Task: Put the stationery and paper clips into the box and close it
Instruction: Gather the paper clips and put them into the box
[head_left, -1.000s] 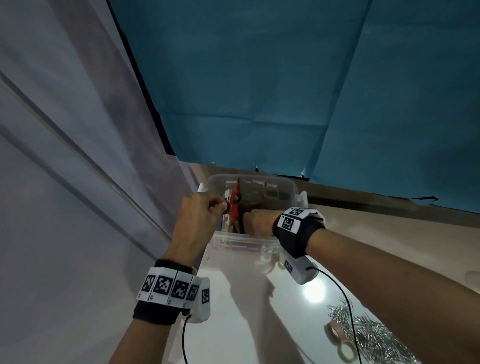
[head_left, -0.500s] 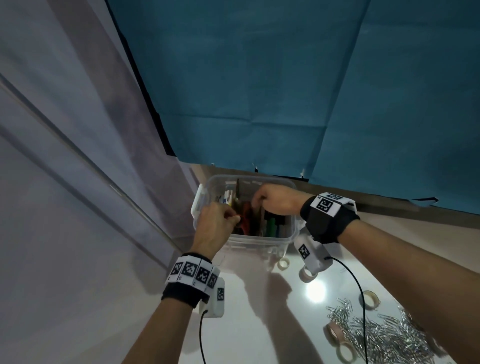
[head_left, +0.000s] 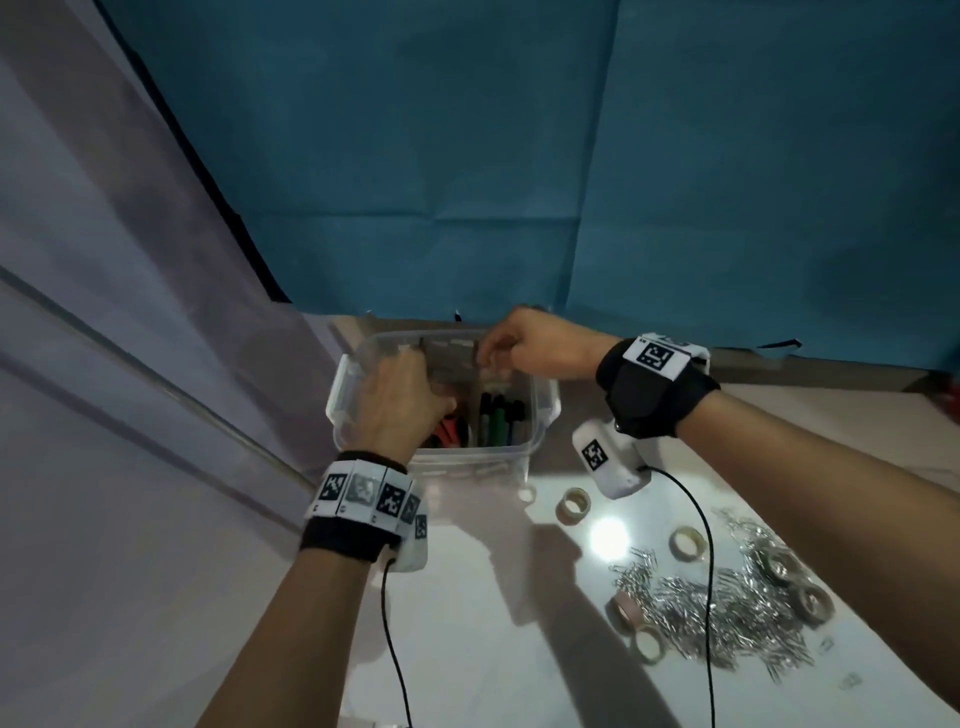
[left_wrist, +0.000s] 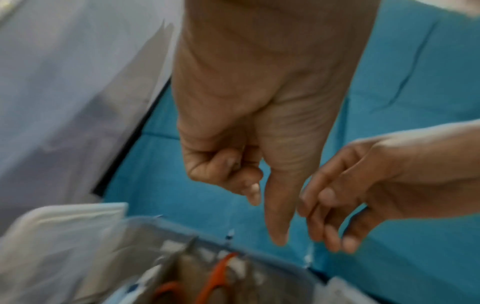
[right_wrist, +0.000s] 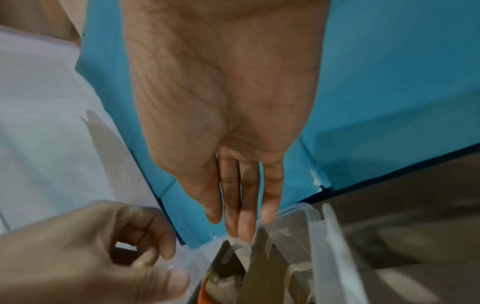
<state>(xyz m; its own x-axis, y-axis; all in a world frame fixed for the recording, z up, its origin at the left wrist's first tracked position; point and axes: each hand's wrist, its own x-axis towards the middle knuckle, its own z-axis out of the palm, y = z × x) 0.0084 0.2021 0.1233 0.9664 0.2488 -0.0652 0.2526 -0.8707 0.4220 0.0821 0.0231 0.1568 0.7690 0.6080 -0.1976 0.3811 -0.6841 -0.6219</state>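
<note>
Two hands are over the clear box (head_left: 540, 415). The left hand (head_left: 395, 405) has curled fingers and holds nothing I can see. The right hand (head_left: 540, 343) has straight, loose fingers (right_wrist: 244, 216) touching a divider at the far side. Below them, red scissors (head_left: 447, 431) and markers (head_left: 498, 421) lie inside. Right of the right hand, paper clips (head_left: 727, 618) and tape rolls (head_left: 574, 506) lie on the worktop (head_left: 493, 649).
</note>
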